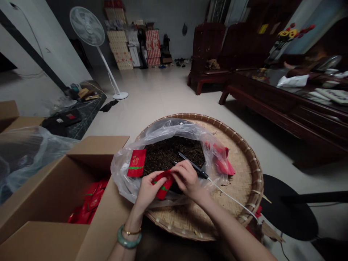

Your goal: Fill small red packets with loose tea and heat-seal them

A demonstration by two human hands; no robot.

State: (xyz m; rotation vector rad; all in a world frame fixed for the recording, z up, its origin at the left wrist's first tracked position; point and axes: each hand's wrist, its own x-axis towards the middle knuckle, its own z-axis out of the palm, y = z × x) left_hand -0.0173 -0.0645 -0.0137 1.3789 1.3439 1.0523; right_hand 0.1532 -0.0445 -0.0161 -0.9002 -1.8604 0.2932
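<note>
Between my two hands is a small red packet with a green stripe. My left hand pinches its left side. At its top edge, the fingers of my right hand are closed. Beneath them, a clear plastic bag lies spread wide around dark loose tea leaves. Another red packet, with gold characters and a green stripe, rests on the bag's left side. A black pen-like tool with a white cord lies across the leaves, partly behind my right hand.
The bag sits on a round woven bamboo tray, with crumpled red wrappers at its right. Left of it, an open cardboard box holds several red packets. A black round base stands right; a white fan stands behind.
</note>
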